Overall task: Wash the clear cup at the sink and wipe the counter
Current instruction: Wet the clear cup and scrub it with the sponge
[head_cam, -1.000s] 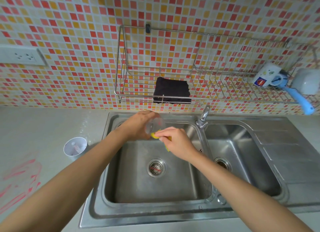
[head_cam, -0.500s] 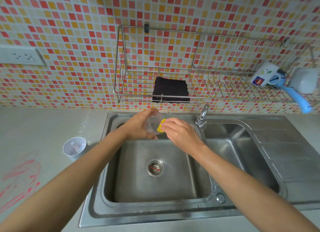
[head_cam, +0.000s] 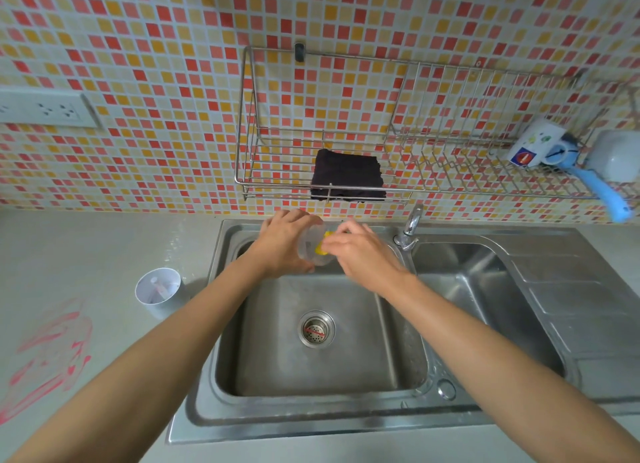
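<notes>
Clear cup [head_cam: 313,246]: gripped on its side by the left hand [head_cam: 282,242] over the sink [head_cam: 207,386]; yellow sponge [head_cam: 323,246] pinched by the right hand [head_cam: 360,251] and pushed into its mouth. Scrubbing judged under way; rinsing outstanding; counter [head_cam: 86,254], red-smeared, not yet wiped

Clear cup [head_cam: 311,249] tipped sideways, mouth rightward, over steel sink [head_cam: 311,424] left basin; yellow sponge [head_cam: 322,247] at mouth. Grey desk [head_cam: 104,248]: red smears [head_cam: 52,345] left.
</notes>
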`<control>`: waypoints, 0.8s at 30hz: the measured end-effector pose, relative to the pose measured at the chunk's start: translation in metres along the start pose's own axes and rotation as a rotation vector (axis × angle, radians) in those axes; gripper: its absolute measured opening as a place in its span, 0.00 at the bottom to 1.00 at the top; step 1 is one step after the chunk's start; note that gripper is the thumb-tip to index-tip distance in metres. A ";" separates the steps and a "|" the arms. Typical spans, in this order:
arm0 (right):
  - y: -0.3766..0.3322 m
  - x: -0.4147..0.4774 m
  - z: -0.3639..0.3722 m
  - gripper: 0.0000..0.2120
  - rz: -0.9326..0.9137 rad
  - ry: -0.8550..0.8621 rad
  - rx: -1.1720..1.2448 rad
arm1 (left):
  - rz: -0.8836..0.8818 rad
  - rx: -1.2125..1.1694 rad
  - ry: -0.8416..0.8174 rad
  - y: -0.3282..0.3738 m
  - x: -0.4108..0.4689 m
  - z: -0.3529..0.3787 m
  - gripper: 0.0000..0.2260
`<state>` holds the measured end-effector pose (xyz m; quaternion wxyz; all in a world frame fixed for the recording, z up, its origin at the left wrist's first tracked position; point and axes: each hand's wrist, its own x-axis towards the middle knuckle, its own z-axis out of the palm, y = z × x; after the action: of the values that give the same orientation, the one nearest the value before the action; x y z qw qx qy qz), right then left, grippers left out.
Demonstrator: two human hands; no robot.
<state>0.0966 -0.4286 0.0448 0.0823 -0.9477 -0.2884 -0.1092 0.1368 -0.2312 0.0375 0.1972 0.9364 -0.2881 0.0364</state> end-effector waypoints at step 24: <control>-0.007 -0.014 0.000 0.10 0.167 -0.019 0.112 | 0.042 0.018 -0.107 0.005 -0.006 0.001 0.39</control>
<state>0.0816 -0.4300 0.0423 0.1411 -0.9633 -0.2148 -0.0768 0.1286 -0.2325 0.0369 0.1721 0.9324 -0.3177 -0.0070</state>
